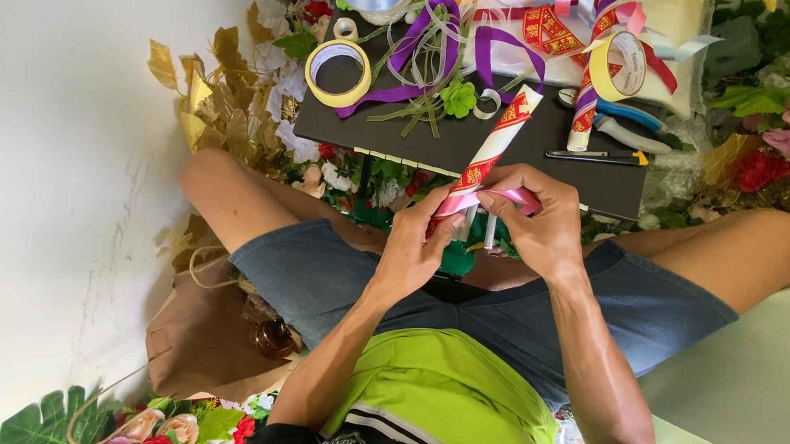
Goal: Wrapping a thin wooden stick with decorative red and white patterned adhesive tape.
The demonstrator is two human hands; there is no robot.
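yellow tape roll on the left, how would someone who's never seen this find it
Start at the small black table in front of the seated person's knees. At its far left corner lies a yellow tape roll, a flat open ring beside purple ribbon. Unlike the other yellow roll at the right, it lies clear of the red patterned ribbon.

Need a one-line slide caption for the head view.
Seated person's left hand and right hand wrap pink ribbon around a red-patterned tube.
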